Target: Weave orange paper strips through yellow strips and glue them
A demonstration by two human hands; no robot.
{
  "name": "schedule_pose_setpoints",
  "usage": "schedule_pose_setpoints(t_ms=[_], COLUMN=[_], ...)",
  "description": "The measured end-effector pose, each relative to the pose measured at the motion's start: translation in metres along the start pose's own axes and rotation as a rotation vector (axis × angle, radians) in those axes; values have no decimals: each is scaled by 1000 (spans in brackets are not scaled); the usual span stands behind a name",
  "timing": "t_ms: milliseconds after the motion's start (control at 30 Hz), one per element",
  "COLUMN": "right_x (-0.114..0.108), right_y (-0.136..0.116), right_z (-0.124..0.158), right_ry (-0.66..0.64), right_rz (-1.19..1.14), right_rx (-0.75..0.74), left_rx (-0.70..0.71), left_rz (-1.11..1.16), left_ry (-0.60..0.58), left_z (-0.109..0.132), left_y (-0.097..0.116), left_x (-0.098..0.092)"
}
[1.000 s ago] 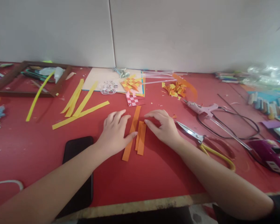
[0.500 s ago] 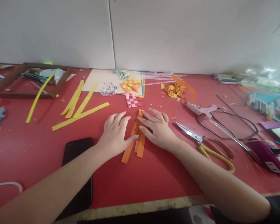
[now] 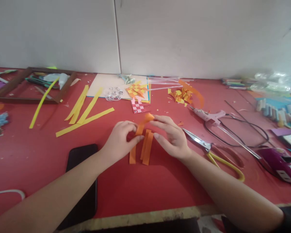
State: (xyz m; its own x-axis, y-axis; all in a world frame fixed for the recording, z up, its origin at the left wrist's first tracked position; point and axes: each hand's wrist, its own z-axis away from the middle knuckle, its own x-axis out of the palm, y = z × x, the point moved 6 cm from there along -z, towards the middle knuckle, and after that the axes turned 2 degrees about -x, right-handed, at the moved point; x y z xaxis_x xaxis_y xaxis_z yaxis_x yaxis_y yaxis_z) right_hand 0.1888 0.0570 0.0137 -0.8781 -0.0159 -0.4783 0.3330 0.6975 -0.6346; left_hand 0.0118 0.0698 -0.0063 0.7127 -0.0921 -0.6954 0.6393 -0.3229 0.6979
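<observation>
Three orange paper strips lie side by side on the red table (image 3: 160, 181). My left hand (image 3: 120, 142) pinches the long orange strip (image 3: 134, 152) near its middle, and that strip's far end curls up off the table. My right hand (image 3: 172, 136) meets the raised end with its fingertips, thumb near the two shorter orange strips (image 3: 147, 148), which lie flat between my hands.
Yellow paper strips (image 3: 84, 111) lie at the left. A black phone (image 3: 81, 181) sits under my left forearm. Scissors (image 3: 213, 150) and a pink glue gun (image 3: 210, 114) lie right. Woven paper pieces (image 3: 138, 105), cut scraps (image 3: 183, 94) and a wooden frame (image 3: 31, 85) lie farther back.
Both hands lay flat on the strips before. Now the left hand has pinched the long strip and its far end has lifted and curled, with the right hand's fingers at that end.
</observation>
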Motion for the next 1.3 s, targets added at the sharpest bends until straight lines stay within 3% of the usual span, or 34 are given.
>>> schedule_pose_setpoints(t_ms=[100, 200, 367, 433, 567, 700, 833, 1000, 1133, 1300], right_x=[-3, -2, 15, 18, 14, -1, -9, 5, 12, 14], right_y=[11, 17, 17, 16, 21, 31, 29, 7, -7, -7], right_z=[2, 2, 2, 3, 5, 8, 8, 3, 1, -1], right_ry=[70, 90, -120, -145, 5, 276, 360, 76, -69, -125], right_rz=[-238, -355, -378, -418, -417, -298, -229, -329, -126, -43], right_rx=[174, 274, 325, 337, 401, 502, 417, 155, -22, -11], left_rx=[-154, -195, -128, -136, -218, -326, -385, -370, -361, -362], left_rz=[269, 478, 500, 543, 616, 648, 651, 667, 704, 760], left_ry=[-39, -137, -347, -426, -463, -363, -256, -268, -278, -316], left_z=[0, 1, 6, 8, 9, 7, 3, 0, -1, 0], left_y=[-5, -4, 4, 6, 6, 0, -7, -8, -7, -6], left_x=[-2, 4, 17, 21, 22, 17, 14, 18, 19, 18])
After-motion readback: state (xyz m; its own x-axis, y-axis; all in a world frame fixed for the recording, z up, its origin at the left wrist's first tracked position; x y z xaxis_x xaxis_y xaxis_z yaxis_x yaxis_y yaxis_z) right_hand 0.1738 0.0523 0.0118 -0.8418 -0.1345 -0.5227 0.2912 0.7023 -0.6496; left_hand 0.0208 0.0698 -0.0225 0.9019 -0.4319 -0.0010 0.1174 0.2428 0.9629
